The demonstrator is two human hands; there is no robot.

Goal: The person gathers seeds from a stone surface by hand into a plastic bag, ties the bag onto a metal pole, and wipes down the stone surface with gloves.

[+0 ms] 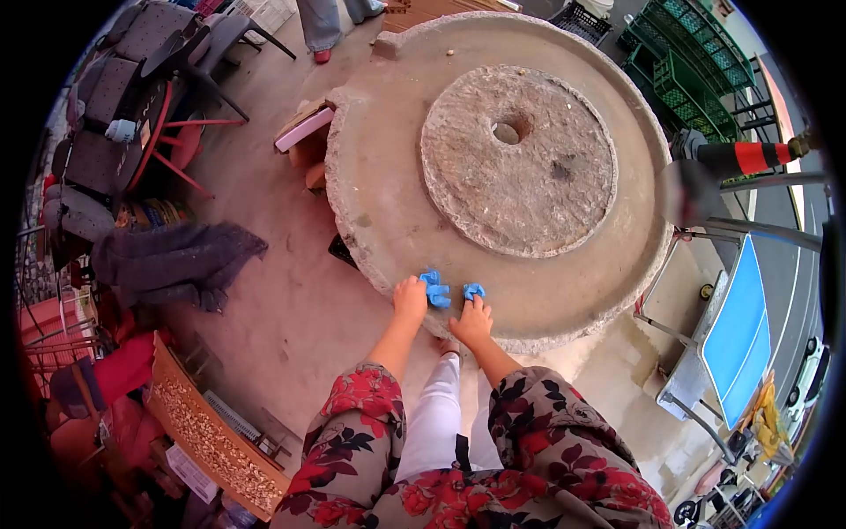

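My left hand [410, 300] is at the near rim of a large round stone basin, its fingers closed on a crumpled blue piece [434, 289] that looks like a thin glove. Beside it, my right hand [473, 323] has its fingertips on a smaller crumpled blue piece [474, 289] of the same colour. Both blue pieces are at the front of the stone basin [388, 212], just inside its rough rim. A thick round millstone [520, 189] with a hole lies in the basin's middle, beyond my hands.
Black chairs [154, 40] and a dark cloth [181, 256] are on the left. A wooden tray of small pale pieces [207, 432] stands at lower left. Green crates [687, 88], a striped cone [749, 159] and a blue-topped table [738, 331] are on the right. A person's legs [319, 26] show at the top.
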